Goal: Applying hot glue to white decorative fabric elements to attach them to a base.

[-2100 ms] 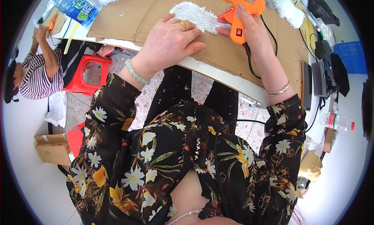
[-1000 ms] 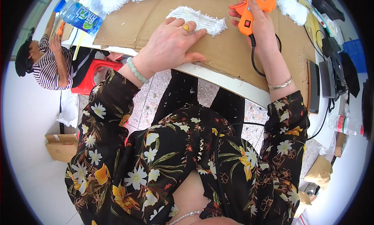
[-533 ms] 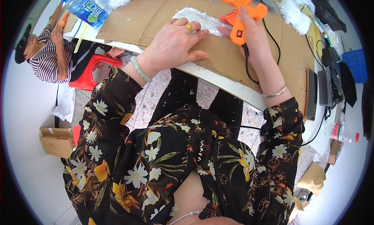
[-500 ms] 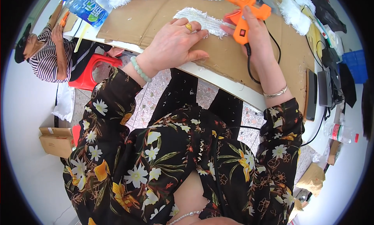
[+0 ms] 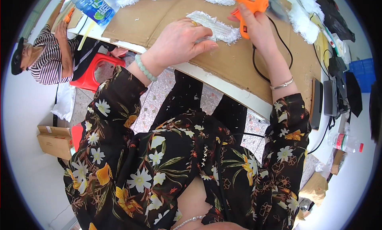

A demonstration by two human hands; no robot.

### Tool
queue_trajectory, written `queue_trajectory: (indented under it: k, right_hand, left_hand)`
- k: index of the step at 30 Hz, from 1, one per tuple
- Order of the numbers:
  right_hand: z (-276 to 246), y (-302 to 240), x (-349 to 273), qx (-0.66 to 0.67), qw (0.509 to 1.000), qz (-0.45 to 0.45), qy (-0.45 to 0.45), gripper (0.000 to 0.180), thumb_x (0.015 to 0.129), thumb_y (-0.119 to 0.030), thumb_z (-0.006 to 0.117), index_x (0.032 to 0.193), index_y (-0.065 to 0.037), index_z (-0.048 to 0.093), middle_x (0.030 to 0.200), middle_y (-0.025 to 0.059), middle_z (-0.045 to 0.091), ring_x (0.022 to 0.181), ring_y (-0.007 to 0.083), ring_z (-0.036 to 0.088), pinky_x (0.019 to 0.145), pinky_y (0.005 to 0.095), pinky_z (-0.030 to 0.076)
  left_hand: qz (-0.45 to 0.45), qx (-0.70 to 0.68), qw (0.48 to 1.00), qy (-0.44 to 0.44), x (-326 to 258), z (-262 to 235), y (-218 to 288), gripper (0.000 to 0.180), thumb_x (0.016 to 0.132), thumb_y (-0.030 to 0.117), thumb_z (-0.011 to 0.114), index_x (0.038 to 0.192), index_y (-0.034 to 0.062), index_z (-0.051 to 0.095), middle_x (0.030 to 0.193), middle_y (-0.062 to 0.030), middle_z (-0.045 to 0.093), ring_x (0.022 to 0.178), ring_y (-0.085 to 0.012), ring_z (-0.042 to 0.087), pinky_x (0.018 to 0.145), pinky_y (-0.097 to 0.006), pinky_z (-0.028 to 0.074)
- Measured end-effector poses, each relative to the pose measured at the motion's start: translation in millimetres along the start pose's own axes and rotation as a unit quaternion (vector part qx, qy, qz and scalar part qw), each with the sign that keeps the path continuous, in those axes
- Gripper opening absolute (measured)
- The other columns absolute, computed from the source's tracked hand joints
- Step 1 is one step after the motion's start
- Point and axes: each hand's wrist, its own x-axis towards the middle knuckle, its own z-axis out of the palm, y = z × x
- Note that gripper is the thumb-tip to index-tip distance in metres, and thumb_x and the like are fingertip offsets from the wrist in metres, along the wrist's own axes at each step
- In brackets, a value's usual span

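My right hand (image 5: pixel 260 29) is closed round the handle of an orange hot glue gun (image 5: pixel 256 4). The gun's nozzle end points to the far left, raised above the cardboard, and a black cord hangs from its handle. Below and left of the gun lies a small strip of white fuzzy fabric (image 5: pixel 223 29), its ribbed side up. My left hand (image 5: pixel 179 41) is at the strip's near left edge, fingers curled and thumb close to the fingertips, pinching that edge. The hand covers part of the strip.
A cardboard sheet (image 5: pixel 159 17) covers the white table. Further white fuzzy pieces (image 5: pixel 302 23) lie along its far side and right. A blue-capped bottle (image 5: pixel 93 7) stands far left. Beyond it, a person in a striped top (image 5: pixel 51 57) sits by a red stool (image 5: pixel 97 69), holding something orange.
The glue gun has moved up and away from the strip, toward the far edge. My left fingers have drawn closer to the thumb, and the strip has shifted slightly right.
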Motion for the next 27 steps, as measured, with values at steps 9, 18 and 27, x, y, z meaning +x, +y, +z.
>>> queue_trajectory:
  k: [9, 18, 27]
  right_hand:
    - [9.5, -7.2, -11.7, -0.113, 0.993, -0.019, -0.028, 0.049, 0.096, -0.047, 0.053, 0.104, 0.001, 0.06, 0.085, 0.0031, 0.062, 0.079, 0.0101, 0.061, 0.066, 0.0254, 0.044]
    - [7.5, -11.3, -12.3, -0.148, 0.986, -0.008, -0.071, 0.048, 0.096, -0.046, 0.054, 0.105, 0.001, 0.059, 0.088, 0.0047, 0.062, 0.078, 0.0116, 0.064, 0.062, 0.0231, 0.044]
    - [-1.1, -1.7, -12.8, -0.093, 0.995, -0.02, -0.007, 0.047, 0.098, -0.041, 0.053, 0.117, 0.002, 0.053, 0.101, 0.0075, 0.063, 0.088, 0.0198, 0.069, 0.065, 0.0248, 0.047]
  left_hand:
    - [0.01, 0.019, 1.0, 0.009, 0.9, 1.2, 0.7, 0.034, 0.084, 0.041, 0.064, 0.086, 0.0071, 0.066, 0.074, -0.0075, 0.066, 0.071, -0.0282, 0.061, 0.083, -0.04, 0.047]
    - [0.028, 0.068, 0.997, 0.011, 7.6, 1.5, 3.0, 0.037, 0.084, 0.044, 0.064, 0.09, 0.0077, 0.065, 0.083, -0.0063, 0.067, 0.071, -0.0264, 0.063, 0.083, -0.04, 0.048]
    - [0.053, 0.144, 0.986, -0.06, 16.2, -1.8, 12.6, 0.041, 0.084, 0.045, 0.062, 0.102, 0.0087, 0.056, 0.116, -0.0034, 0.065, 0.078, -0.0249, 0.063, 0.092, -0.042, 0.047]
